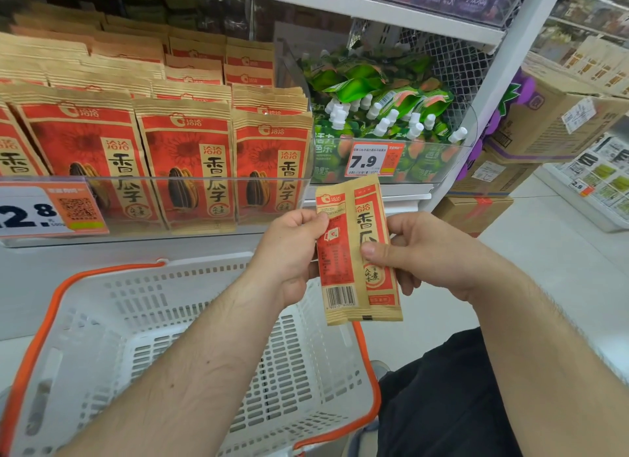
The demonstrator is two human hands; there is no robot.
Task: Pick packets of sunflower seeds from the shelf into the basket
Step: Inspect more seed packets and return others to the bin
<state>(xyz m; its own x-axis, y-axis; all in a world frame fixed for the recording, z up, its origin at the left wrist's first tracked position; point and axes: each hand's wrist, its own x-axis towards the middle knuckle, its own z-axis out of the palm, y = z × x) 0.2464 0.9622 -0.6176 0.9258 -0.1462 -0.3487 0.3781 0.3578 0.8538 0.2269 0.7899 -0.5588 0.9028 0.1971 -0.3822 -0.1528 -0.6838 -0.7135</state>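
A red and tan packet of sunflower seeds [343, 279] is held upright in front of the shelf, above the basket's right rim. My left hand [289, 252] pinches its left edge near the top. My right hand [425, 252] grips its right side, thumb across the front. Rows of the same packets [183, 160] stand on the shelf behind a clear plastic lip. The white plastic basket [112, 320] with an orange rim sits low at the left, and nothing shows inside it.
Green spouted pouches [381, 116] fill the bin to the right of the seeds, above a 7.9 price tag [371, 160]. Cardboard boxes [544, 122] are stacked on the floor at right. A price label [47, 208] sits at the shelf's left front.
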